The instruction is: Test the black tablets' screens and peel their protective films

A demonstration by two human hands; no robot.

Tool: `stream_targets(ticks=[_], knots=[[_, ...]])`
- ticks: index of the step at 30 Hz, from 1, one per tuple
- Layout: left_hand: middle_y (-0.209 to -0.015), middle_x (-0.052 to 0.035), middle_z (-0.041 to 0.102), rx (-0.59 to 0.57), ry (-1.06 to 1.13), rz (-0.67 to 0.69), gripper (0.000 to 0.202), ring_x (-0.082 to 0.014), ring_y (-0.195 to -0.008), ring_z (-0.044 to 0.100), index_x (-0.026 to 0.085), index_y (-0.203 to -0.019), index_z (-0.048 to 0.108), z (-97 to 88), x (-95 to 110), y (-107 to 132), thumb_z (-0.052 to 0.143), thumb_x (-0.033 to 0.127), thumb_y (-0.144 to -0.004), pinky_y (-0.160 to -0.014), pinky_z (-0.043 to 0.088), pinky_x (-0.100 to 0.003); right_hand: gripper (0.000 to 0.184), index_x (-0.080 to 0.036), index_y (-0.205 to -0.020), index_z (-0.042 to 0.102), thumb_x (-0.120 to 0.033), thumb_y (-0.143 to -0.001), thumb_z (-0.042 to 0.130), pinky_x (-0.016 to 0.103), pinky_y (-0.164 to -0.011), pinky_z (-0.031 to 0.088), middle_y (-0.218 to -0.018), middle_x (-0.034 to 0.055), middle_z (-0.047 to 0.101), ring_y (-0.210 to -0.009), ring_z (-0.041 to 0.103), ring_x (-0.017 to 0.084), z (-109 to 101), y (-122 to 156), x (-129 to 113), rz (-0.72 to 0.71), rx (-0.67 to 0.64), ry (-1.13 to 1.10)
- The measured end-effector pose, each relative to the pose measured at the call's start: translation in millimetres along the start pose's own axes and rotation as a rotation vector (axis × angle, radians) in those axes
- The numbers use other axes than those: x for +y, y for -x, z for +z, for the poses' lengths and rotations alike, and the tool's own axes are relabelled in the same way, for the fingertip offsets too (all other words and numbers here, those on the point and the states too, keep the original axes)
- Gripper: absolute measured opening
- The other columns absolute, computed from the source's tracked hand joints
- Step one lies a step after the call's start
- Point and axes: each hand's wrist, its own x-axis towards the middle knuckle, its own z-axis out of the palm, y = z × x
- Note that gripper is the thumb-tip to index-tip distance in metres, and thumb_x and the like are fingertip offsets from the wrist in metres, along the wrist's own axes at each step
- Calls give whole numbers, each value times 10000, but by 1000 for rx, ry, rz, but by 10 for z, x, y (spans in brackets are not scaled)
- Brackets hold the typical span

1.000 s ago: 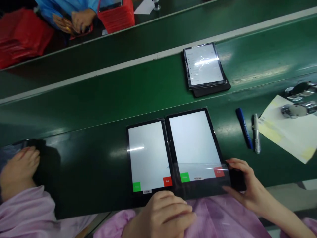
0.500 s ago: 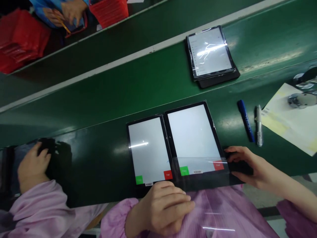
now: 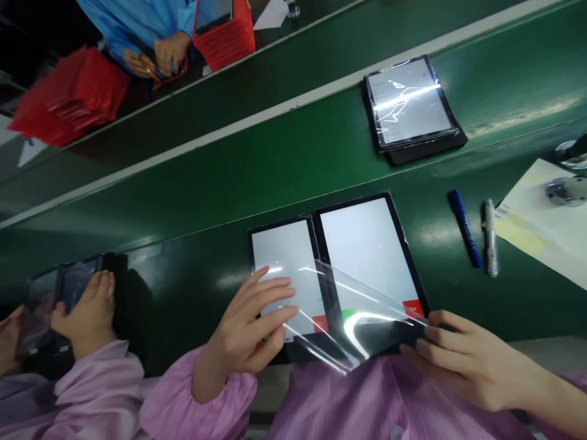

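Two tablets with lit white screens lie side by side: the left tablet (image 3: 287, 247) and the right tablet (image 3: 367, 244). A clear plastic film (image 3: 353, 305), bent and glossy, spans their lower parts. My right hand (image 3: 468, 360) is closed at the right tablet's lower right corner, pinching the film's right end. My left hand (image 3: 252, 321) is over the left tablet's lower left part, fingers stretched out and apart, close to the film's left part; whether it touches the film is unclear. Coloured squares at the screens' lower edges show partly through the film.
A stack of tablets (image 3: 410, 107) lies on the raised green strip beyond. Right of me are a blue marker (image 3: 465, 229), a silver-white pen (image 3: 490, 238) and a paper sheet (image 3: 545, 220). A co-worker's hands (image 3: 92, 311) hold tablets at left. Across, another person sits by red sleeves (image 3: 77, 91).
My left hand has moved up and left from the front edge onto the left tablet. My right hand has closed on the film, which now bends upward. The left co-worker's hand has shifted right.
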Motion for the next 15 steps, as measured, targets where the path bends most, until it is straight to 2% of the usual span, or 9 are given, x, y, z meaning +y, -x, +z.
stream_targets(ticks=[3, 6, 9, 12, 13, 15], knots=[[-868, -17, 641, 60, -32, 1, 267, -145, -860, 663, 200, -1005, 707, 6, -109, -79, 537, 38, -877, -1048, 564, -432, 396, -155, -1038, 704, 14, -1053, 346, 344, -694, 519, -736, -9, 651, -679, 638, 146, -58, -18, 23, -1, 3, 36], [-733, 38, 552, 34, 3, 0, 258, -100, -676, 549, 206, -1025, 693, 27, -159, -144, 528, 44, -909, -999, 555, -393, 306, -196, -972, 673, -31, -1032, 422, 347, -598, 510, -688, -12, 599, -581, 564, 152, -140, -50, 135, 54, 111, -96], [-696, 50, 570, -10, 50, 13, 231, -92, -636, 517, 184, -1035, 680, 53, -141, -184, 522, 46, -937, -993, 503, -380, 254, -206, -1106, 659, -83, -1020, 454, 321, -582, 519, -762, 23, 581, -647, 597, 174, -222, -79, 421, 183, 252, -94], [-692, 46, 605, 7, 83, 14, 229, -92, -618, 525, 161, -1047, 671, 55, -78, -163, 518, 32, -935, -946, 471, -366, 295, -238, -1181, 644, -55, -976, 537, 278, -599, 522, -919, 49, 613, -740, 642, 169, -288, -126, 695, 434, 369, 25], [-692, 45, 611, 14, 91, -1, 235, -92, -613, 533, 159, -1050, 669, 49, -57, -138, 514, 28, -933, -922, 468, -359, 300, -244, -1169, 645, -46, -967, 547, 272, -604, 522, -941, 50, 618, -757, 648, 168, -294, -149, 722, 471, 382, 23], [-698, 45, 624, 16, 101, -43, 246, -95, -612, 554, 168, -1047, 671, 33, -31, -68, 504, 28, -932, -891, 469, -347, 252, -243, -1070, 653, -48, -963, 534, 286, -601, 515, -899, 40, 618, -752, 640, 175, -258, -199, 637, 409, 376, -51]])
